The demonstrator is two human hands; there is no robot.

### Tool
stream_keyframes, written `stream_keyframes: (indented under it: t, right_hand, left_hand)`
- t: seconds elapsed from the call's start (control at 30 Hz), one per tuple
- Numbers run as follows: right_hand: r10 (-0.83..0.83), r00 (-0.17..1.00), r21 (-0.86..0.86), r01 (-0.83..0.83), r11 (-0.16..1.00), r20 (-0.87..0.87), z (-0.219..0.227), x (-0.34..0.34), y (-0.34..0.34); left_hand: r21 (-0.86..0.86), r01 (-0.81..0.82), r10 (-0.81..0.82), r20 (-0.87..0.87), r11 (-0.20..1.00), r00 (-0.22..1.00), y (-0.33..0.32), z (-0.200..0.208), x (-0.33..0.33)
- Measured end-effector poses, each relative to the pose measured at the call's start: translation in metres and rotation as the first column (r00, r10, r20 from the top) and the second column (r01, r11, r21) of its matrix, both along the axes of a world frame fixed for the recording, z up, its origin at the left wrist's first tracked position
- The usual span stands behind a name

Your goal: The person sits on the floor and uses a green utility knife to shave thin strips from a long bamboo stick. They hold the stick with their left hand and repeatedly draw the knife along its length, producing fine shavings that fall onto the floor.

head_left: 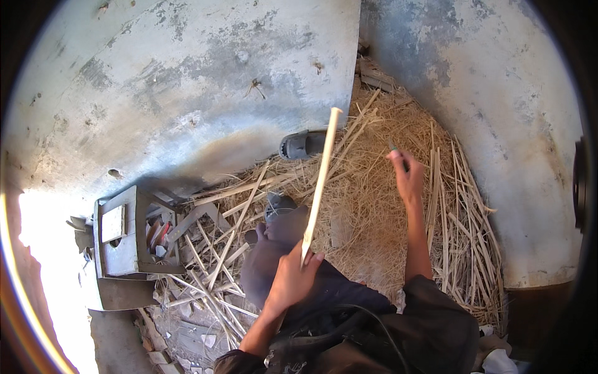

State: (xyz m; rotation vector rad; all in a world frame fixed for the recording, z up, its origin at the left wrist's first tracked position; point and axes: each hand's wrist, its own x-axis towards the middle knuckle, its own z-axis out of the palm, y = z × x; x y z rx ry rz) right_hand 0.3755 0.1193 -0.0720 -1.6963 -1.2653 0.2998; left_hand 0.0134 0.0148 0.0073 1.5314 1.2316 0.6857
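Note:
My left hand (pixel 293 274) is closed round the lower end of a pale, peeled bamboo strip (pixel 323 176). The strip slants up and away over the floor, its far end free in the air. Off to the right, my right hand (pixel 408 173) is raised over the straw-like shavings (pixel 386 128) and apart from the strip. Its fingers are wrapped round a small dark tool (pixel 405 166), mostly hidden by them; a greenish tip shows by the forefinger. The tool's kind cannot be made out.
A grey wooden box (pixel 121 234) with odds and ends stands at the left. Loose strips (pixel 230 230) lie crosswise beside it, and more long strips (pixel 467 237) are heaped at the right. A dark grey round container (pixel 302 144) lies against the worn wall (pixel 205 75).

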Motion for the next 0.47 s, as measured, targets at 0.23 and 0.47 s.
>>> stream_keyframes:
  t: [0.23, 0.47]
  right_hand:
    - [0.418, 0.906, 0.133, -0.407, 0.904, -0.068, -0.003, -0.090, -0.043]
    - [0.711, 0.702, 0.081, -0.712, 0.698, 0.042, 0.039, -0.120, -0.068]
  left_hand:
    - [-0.040, 0.023, -0.017, 0.148, 0.999, 0.989, -0.001, -0.012, 0.001]
    - [-0.070, 0.035, -0.023, 0.160, 0.997, 0.987, -0.001, -0.015, -0.004]
